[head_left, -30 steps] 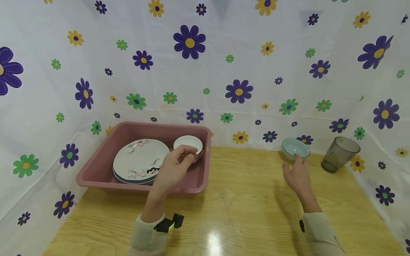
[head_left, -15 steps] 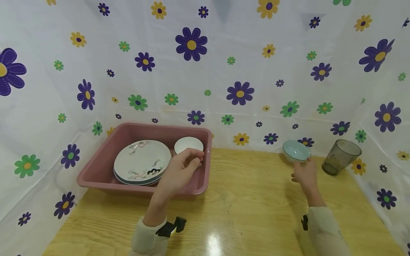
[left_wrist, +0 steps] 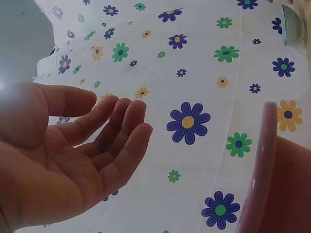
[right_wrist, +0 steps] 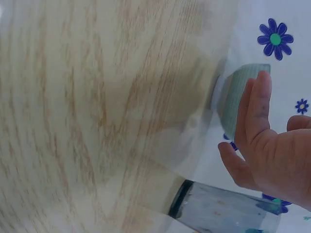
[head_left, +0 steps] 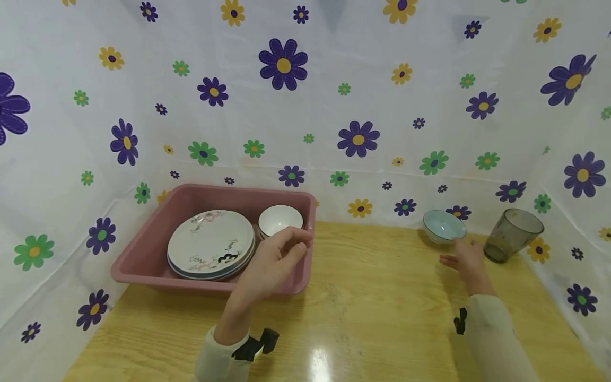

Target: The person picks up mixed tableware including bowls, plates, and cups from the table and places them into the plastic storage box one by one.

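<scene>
My left hand (head_left: 272, 265) hovers over the front right side of a pink plastic basin (head_left: 172, 282), its fingers loosely bent. The left wrist view shows that hand (left_wrist: 77, 150) with nothing in its palm. On the right, a small pale blue bowl (head_left: 444, 225) stands upright on the table against the cloth. My right hand (head_left: 470, 260) is just in front of it, fingers extended and holding nothing. In the right wrist view the fingers overlap the bowl's ribbed outer side (right_wrist: 238, 90). A smoky drinking glass (head_left: 513, 236) stands right of this hand.
Inside the basin lie stacked white plates (head_left: 210, 239) with a floral print and stacked small white bowls (head_left: 280, 216). A flower-patterned white cloth (head_left: 324, 106) encloses the back and sides of the wooden table (head_left: 367, 297).
My right hand has drawn back from the bowl's rim, slightly right and toward me. My left hand has drifted a little right and nearer, uncovering more of the white bowls.
</scene>
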A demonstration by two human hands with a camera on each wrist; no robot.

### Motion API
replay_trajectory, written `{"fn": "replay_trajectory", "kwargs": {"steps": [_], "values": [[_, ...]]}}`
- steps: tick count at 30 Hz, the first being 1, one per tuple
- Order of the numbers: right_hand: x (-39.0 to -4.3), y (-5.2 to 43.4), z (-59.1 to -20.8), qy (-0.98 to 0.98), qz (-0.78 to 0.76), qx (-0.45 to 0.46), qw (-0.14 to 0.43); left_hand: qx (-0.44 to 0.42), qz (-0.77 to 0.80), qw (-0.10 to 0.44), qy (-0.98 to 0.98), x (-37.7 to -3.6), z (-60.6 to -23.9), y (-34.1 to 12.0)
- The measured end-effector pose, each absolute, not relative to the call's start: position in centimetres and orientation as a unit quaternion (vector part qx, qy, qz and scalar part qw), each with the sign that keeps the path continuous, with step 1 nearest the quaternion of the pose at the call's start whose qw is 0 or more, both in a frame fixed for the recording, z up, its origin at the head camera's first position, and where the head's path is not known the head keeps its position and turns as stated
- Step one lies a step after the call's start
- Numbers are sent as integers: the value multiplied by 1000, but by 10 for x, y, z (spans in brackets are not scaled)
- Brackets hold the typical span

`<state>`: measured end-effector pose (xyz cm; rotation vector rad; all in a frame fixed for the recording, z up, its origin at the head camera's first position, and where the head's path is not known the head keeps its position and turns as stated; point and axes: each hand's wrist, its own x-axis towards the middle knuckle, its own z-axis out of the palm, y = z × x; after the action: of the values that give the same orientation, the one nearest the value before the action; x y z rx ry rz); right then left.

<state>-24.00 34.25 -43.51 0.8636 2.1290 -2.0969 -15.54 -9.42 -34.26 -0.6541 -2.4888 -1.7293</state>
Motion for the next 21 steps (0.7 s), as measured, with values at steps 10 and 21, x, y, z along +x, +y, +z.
{"fn": "replay_trajectory", "kwargs": {"steps": [10,21], "values": [[-251,351,-436,653,-694,299,45,-198,-558,18,-805,-155,-346,-99],[-261,353,-436,537,-793,282,57,-200,-558,15,-805,-157,-345,-100]]}}
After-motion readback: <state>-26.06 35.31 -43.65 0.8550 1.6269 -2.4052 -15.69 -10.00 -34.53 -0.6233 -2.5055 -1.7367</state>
